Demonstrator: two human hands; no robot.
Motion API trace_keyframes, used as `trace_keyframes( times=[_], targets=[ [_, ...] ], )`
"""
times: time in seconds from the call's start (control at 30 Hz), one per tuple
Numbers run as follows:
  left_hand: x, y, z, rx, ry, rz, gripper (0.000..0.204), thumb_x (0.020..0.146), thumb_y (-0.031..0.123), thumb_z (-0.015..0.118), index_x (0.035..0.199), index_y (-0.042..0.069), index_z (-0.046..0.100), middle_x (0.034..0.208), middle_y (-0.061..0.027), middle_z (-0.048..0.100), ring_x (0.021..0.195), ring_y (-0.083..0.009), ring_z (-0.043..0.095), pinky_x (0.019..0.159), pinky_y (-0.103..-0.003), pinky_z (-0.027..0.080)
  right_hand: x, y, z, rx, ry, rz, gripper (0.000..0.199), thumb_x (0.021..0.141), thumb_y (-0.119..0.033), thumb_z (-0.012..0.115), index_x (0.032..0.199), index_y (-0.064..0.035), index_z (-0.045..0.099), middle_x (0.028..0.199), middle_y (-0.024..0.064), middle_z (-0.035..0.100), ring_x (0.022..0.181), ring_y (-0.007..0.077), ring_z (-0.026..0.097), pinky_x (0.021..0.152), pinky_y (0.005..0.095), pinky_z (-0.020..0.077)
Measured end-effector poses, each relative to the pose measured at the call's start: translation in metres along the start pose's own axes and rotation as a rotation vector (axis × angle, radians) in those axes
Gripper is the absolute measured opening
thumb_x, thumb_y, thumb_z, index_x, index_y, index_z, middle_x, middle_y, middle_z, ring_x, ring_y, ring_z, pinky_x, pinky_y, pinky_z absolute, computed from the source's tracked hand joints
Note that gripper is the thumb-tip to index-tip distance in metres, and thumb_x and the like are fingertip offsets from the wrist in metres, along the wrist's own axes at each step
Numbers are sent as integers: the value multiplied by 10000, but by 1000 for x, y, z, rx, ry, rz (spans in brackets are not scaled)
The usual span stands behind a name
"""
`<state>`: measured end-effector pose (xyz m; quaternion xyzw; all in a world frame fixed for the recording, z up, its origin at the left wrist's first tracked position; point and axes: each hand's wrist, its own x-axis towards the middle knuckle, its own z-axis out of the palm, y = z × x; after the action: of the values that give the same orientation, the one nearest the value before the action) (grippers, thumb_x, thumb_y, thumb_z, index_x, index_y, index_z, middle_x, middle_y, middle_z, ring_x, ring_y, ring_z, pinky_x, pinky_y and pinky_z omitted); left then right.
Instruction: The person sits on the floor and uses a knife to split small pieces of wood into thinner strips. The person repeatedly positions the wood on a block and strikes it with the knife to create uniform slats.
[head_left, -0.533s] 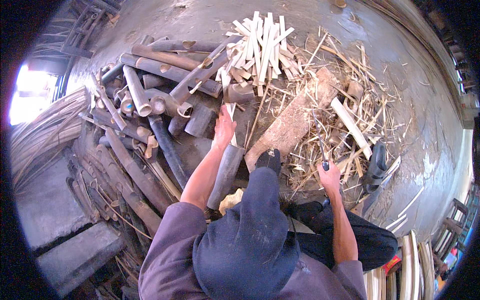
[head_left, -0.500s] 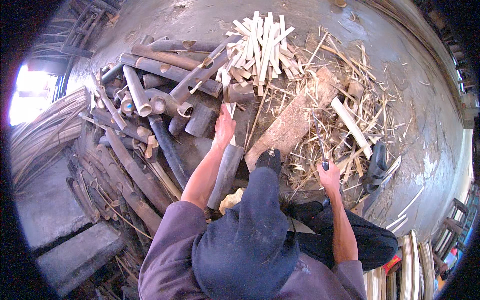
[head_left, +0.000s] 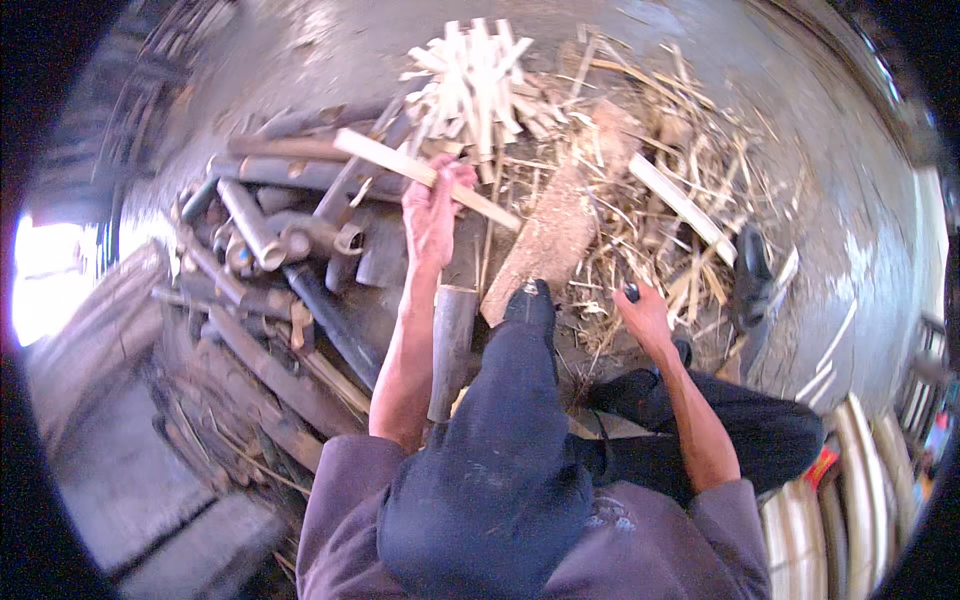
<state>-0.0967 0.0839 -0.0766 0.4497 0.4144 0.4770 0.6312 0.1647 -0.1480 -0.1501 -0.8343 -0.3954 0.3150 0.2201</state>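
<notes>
My left hand grips a pale split bamboo strip, fingers closed round its middle. The strip slants from upper left down to the right, its lower end by the edge of a worn wooden board. My right hand is closed on the black handle of a knife, low over the shavings to the right of the board. The knife's blade is hard to make out now; the earlier frame shows it long and thin. Beyond my left hand lies a heap of cut pale strips.
Bamboo tubes are piled at the left, and one grey tube lies beside my left forearm. Shavings cover the floor at right, near a dark sandal. My bent knee rises between my arms.
My left hand has lifted away from the grey tube, and the strip has swung from lengthwise to crosswise. The right hand has drawn slightly left, still holding the knife. The whole view has shifted.
</notes>
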Motion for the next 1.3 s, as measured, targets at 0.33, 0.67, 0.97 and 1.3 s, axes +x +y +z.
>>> trace_keyframes(
  times=[0.33, 0.67, 0.97, 1.3],
  targets=[
    [-45, 5, 55, -13, 154, 38, 487, 1025, 368, 398, 1276, -46, 441, 1160, -237, 594, 1052, -340, 626, 907, -410, 532, -33, -53, 11, 227, -46, -94, 493, 944, -464, 516, 840, 15, 570, 705, 274, 594, 682, 447, 605, 608, 478, 465],
    [-85, 28, 61, 485, 208, 16, 476, 1041, 298, 353, 1109, -135, 539, 993, -236, 630, 913, -308, 677, 809, -380, 591, -44, -109, 29, 354, -235, -271, 397, 937, -432, 525, 951, -38, 578, 697, 244, 618, 667, 443, 621, 623, 508, 493],
    [-66, 13, 45, 417, 217, 47, 486, 1044, 273, 326, 1086, -175, 510, 1016, -276, 613, 896, -340, 678, 824, -405, 594, -30, -87, 35, 202, -233, -124, 561, 910, -574, 474, 920, -28, 599, 759, 266, 636, 774, 441, 641, 690, 522, 497],
    [-54, 16, 74, 502, 209, 141, 443, 1039, 251, 336, 1111, -122, 563, 1014, -232, 646, 919, -292, 676, 783, -358, 589, 3, 11, 61, 186, -9, 36, 566, 950, -500, 458, 873, 38, 613, 739, 271, 628, 697, 444, 611, 670, 497, 474]
  ],
)
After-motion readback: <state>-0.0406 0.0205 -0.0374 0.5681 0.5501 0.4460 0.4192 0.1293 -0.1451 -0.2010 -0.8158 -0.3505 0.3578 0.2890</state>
